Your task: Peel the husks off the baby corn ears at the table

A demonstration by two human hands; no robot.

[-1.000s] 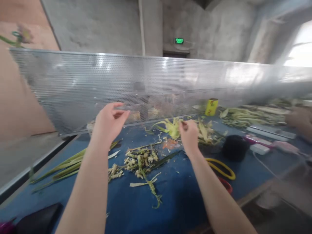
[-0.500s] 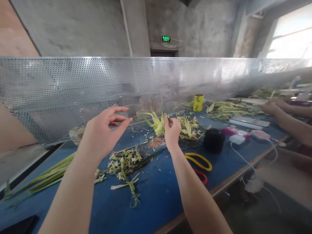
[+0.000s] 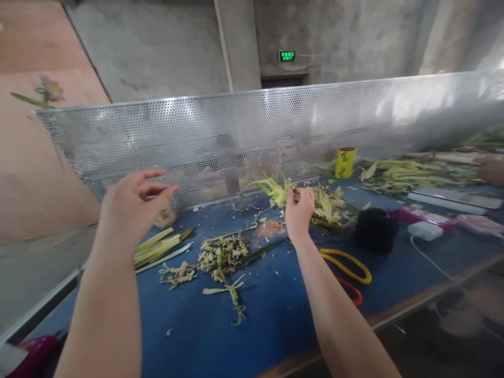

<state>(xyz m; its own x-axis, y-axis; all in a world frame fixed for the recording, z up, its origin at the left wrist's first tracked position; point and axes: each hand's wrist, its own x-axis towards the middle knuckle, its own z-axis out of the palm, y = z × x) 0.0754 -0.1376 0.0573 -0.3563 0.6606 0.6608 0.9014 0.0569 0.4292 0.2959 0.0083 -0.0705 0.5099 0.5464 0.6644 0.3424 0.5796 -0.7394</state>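
Observation:
My right hand (image 3: 300,212) pinches a pale green leafy husk piece (image 3: 279,195) with pointed strips spreading from its top, held above the back of the blue table. Raised at the left, my left hand (image 3: 132,207) has bent fingers apart from the thumb, with nothing visible between them. Below it lie long green leaf strips (image 3: 157,248). A heap of small, knotted plant bits (image 3: 222,257) sits between my arms. Just behind my right hand is a pile of dry husks (image 3: 328,205).
Scissors with yellow (image 3: 350,265) and red handles lie partly under my right forearm. Near them is a black round object (image 3: 377,231). A yellow roll (image 3: 345,163) stands by the perforated metal screen (image 3: 252,126). More husk strips (image 3: 409,176) and a white charger (image 3: 425,231) are at right.
My left hand has moved left, farther from my right hand, which still pinches the husk piece. The view has swung left, bringing more of the pink panel into sight.

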